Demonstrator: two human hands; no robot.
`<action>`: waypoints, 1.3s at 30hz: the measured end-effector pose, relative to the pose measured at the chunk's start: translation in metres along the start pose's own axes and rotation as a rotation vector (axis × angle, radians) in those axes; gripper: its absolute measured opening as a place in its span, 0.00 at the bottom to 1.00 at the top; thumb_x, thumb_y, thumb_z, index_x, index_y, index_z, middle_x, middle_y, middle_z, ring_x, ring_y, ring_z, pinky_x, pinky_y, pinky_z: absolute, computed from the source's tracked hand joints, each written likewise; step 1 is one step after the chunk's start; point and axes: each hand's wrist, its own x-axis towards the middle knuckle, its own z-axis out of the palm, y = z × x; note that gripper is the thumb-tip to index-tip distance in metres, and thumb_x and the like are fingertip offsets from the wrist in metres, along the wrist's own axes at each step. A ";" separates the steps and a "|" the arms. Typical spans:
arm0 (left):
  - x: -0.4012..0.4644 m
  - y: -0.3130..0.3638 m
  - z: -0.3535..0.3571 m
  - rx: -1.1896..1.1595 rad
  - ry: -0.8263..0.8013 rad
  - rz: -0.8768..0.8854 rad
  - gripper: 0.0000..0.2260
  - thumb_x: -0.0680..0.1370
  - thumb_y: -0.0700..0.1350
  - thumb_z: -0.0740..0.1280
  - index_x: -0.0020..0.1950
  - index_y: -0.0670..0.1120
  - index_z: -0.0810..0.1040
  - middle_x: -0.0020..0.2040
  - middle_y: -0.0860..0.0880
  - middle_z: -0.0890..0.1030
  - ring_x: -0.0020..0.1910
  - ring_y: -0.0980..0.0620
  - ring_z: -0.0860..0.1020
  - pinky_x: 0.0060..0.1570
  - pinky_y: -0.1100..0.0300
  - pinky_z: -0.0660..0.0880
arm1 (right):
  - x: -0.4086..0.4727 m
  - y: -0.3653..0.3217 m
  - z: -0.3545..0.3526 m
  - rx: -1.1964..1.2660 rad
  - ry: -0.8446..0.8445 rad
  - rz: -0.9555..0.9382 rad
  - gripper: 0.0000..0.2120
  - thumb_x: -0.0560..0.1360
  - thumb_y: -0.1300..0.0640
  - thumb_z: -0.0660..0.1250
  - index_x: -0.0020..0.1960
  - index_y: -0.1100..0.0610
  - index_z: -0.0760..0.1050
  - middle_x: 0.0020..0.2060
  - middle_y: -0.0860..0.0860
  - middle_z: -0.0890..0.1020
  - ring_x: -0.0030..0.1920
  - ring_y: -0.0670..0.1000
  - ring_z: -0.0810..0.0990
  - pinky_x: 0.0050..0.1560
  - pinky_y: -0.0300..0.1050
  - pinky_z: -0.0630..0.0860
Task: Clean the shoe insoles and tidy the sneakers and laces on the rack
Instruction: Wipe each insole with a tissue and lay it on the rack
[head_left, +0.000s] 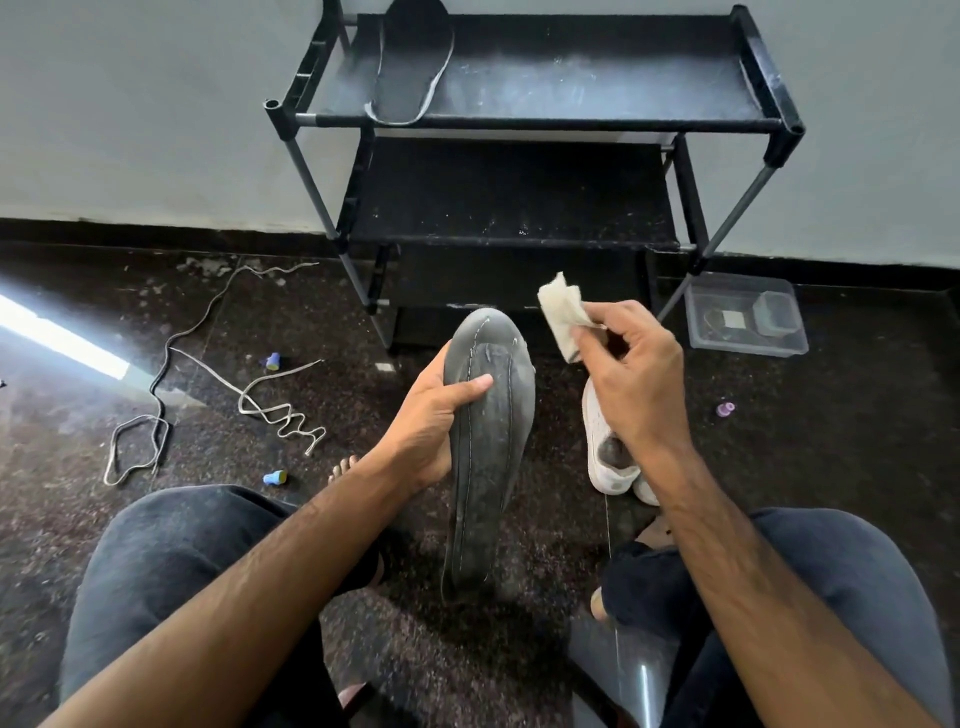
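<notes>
Left hand (434, 415) around insole (488, 447), thumb across.

Dim, flat indoor light overall. Hard bright glare streak on the dark floor (67, 340) at left edge, blown out. Soft shadows under the rack (519, 124). Wide-angle bending at edges; slight motion blur on insole (488, 467) bottom; low corners soft.

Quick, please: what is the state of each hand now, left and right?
Left hand: closed on the grey insole, holding it upright.
Right hand: closed on a folded white wipe.
</notes>
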 end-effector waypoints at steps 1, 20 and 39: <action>-0.001 -0.001 0.001 0.005 -0.016 -0.001 0.20 0.82 0.31 0.61 0.72 0.46 0.74 0.59 0.43 0.84 0.55 0.46 0.83 0.52 0.52 0.82 | -0.002 -0.003 0.003 -0.021 -0.015 -0.062 0.11 0.78 0.64 0.70 0.59 0.57 0.83 0.49 0.47 0.82 0.47 0.40 0.80 0.48 0.28 0.75; -0.009 -0.002 0.006 0.107 -0.204 0.136 0.37 0.77 0.21 0.57 0.81 0.49 0.62 0.75 0.47 0.73 0.69 0.48 0.76 0.62 0.55 0.78 | -0.006 0.009 0.027 -0.518 -0.164 -0.319 0.09 0.80 0.65 0.63 0.50 0.62 0.83 0.41 0.53 0.75 0.42 0.52 0.75 0.38 0.52 0.79; -0.004 -0.011 0.004 0.047 -0.167 0.056 0.34 0.75 0.25 0.62 0.76 0.50 0.69 0.65 0.45 0.81 0.62 0.47 0.81 0.56 0.55 0.80 | 0.000 -0.008 0.007 -0.246 -0.016 -0.256 0.10 0.78 0.65 0.69 0.59 0.64 0.83 0.47 0.53 0.79 0.45 0.47 0.78 0.47 0.34 0.78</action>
